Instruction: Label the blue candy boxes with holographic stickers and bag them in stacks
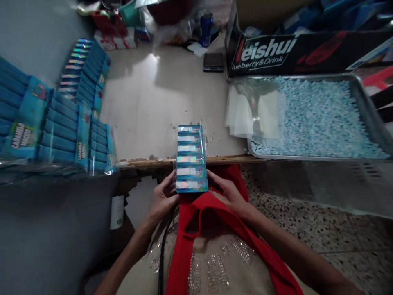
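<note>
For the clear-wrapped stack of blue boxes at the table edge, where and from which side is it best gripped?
Probably by its two long sides near the close end, one of the hands on each side. The stack of blue boxes is long and narrow, lying lengthwise away from the person, half over the table edge. The left hand and right hand already flank it that way.

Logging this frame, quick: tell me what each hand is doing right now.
Left hand: closed on the left side of the stack of blue boxes.
Right hand: closed on the stack's right side.
</note>
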A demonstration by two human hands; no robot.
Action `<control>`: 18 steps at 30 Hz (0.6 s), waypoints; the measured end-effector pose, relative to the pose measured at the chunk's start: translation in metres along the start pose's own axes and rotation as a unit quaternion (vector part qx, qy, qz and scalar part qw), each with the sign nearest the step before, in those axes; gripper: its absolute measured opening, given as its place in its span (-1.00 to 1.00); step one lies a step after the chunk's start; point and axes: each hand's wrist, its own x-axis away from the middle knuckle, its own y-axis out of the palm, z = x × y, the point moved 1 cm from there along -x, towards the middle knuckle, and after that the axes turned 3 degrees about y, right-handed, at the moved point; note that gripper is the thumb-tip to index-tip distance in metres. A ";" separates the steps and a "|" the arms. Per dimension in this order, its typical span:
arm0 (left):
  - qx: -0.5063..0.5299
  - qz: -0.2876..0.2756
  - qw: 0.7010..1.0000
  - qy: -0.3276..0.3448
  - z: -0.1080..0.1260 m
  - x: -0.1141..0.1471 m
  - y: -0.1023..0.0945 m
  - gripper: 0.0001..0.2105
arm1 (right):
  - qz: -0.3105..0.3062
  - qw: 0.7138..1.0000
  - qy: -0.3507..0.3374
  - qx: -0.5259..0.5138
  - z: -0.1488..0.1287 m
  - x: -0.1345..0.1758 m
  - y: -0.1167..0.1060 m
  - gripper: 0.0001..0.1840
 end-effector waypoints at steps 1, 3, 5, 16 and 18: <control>-0.038 0.009 0.999 0.018 0.007 -0.007 -0.003 -0.20 | -0.002 1.000 0.002 0.001 -0.004 -0.007 -0.005 -0.28; -0.127 -0.027 0.990 0.059 0.023 -0.021 -0.018 -0.25 | -0.008 1.000 0.008 -0.004 -0.009 -0.021 -0.019 -0.28; -0.195 -0.121 0.969 0.090 0.038 -0.033 -0.046 -0.21 | -0.006 1.000 0.016 -0.008 -0.007 -0.030 -0.032 -0.29; -0.248 -0.046 0.958 0.133 0.010 -0.040 -0.046 -0.05 | 0.075 0.995 -0.029 0.065 0.028 -0.024 0.010 0.06; -0.265 -0.013 0.952 0.155 0.000 -0.039 -0.028 -0.22 | 0.119 0.983 -0.052 0.128 0.034 -0.025 0.017 -0.07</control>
